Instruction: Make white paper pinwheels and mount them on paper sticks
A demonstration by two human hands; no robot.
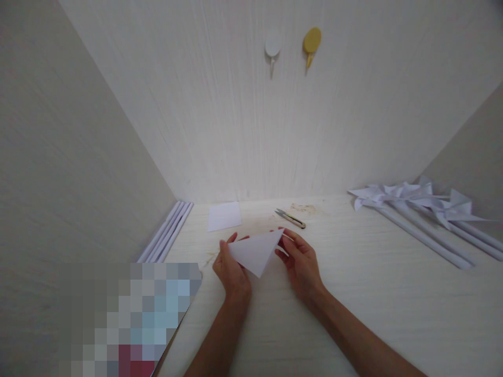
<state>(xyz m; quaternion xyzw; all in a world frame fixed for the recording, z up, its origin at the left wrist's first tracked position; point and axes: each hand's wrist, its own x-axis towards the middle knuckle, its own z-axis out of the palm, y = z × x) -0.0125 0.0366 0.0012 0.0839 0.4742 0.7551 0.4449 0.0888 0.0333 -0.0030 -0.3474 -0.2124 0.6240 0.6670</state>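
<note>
Paper triangle (255, 253), white and smooth, held between left hand (232, 275) and right hand (304, 262) near the middle of the counter (275, 335), long edge facing away toward the back wall (220, 104), one point directed at the near side. Gripped at its left corner by the left hand, thumb (224, 250) laid over the near face, other fingers (232, 237) partly hidden behind. Pinched at its upper right corner by the right hand, remaining fingers curled loosely below. Contact between lowest point and counter: cannot tell.

Just beyond the left hand, a square white sheet (224, 216), lying flat. Beyond the right hand, thread snips (291, 219), set down with blades toward the left, beside brownish marks (304, 208). Along the left wall (78, 157), rolled paper tubes (167, 233) laid side by side. Well apart at far right, paper pinwheels (406, 193) heaped together, overlapping, with white sticks (424, 234) slanting toward the near side. Up on the back wall, a white hook (272, 46) next to a yellow hook (312, 41).
</note>
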